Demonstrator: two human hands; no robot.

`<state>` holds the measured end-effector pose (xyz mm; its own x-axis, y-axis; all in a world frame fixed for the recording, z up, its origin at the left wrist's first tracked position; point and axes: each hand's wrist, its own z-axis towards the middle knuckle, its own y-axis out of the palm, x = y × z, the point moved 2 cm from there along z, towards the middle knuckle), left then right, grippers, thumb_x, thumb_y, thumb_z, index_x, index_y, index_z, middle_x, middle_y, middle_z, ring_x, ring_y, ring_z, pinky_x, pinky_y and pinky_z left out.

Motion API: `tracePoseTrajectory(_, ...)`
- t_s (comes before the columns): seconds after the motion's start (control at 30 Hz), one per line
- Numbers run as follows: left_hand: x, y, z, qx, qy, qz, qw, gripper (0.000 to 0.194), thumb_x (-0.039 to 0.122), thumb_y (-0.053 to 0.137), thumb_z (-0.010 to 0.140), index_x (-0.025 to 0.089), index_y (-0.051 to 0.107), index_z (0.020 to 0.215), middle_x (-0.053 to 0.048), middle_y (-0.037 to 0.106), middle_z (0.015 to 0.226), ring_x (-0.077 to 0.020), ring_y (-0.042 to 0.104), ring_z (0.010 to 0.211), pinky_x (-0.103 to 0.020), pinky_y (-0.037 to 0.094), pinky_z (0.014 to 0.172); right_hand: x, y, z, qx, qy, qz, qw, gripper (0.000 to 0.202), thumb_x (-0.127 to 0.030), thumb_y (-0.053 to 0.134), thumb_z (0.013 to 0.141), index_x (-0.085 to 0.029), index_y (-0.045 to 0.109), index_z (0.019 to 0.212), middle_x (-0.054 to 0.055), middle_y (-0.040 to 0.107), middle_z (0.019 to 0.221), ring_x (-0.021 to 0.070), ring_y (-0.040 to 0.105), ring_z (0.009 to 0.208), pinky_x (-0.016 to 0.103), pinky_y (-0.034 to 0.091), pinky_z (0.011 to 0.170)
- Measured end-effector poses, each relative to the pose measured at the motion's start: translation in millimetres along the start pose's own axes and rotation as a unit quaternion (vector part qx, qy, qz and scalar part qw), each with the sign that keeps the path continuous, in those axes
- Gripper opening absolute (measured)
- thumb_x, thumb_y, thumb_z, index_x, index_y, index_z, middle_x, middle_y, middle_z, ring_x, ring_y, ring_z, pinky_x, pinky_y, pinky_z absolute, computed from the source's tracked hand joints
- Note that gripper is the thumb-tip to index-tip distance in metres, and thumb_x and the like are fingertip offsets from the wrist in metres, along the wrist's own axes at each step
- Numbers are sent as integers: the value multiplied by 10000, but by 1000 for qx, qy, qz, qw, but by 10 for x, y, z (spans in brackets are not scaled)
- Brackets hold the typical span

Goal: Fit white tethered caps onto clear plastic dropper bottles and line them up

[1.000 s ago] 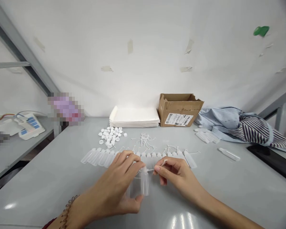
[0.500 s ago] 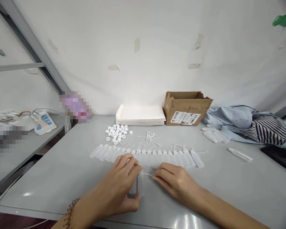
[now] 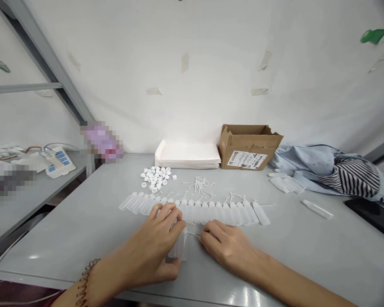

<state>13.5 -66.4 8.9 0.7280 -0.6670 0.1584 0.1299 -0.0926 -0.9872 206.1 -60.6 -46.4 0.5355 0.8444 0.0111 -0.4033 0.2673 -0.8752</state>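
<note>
My left hand (image 3: 153, 249) is closed round the side of a small group of translucent plastic bottles (image 3: 181, 246), thumb at the near end and fingers at the far end; the hand hides part of them. A thin white string (image 3: 193, 234) runs from the neck end of these bottles to the fingertips of my right hand (image 3: 225, 243), which pinch it. Just beyond both hands lies a row of similar bottles (image 3: 211, 212), side by side, many with strings at their necks. Behind that row are a pile of white caps (image 3: 156, 177) and a tangle of loose white strings (image 3: 201, 184).
Against the wall stand a stack of white padded envelopes (image 3: 188, 155) and an open cardboard box (image 3: 249, 147). To the right are several more bottles (image 3: 286, 184), a single bottle (image 3: 318, 209), bundled cloth (image 3: 307, 162) and a black phone (image 3: 373, 217).
Both hands have shifted slightly left in the picture, as has much of the scene. The left hand still holds the bottles and the right hand still pinches the string.
</note>
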Motion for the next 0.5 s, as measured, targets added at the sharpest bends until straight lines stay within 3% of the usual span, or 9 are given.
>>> tracePoseTrajectory(0.5,-23,-42,21,-26,20,-8,999,267,263,604,745,174,585,996,-87,546,999,-300,435,994,-488,325,891,7,39,-8,-32,20,17,999,293,-121,395,955,-148,578,728,53,581,736,145,502,609,251,366,471)
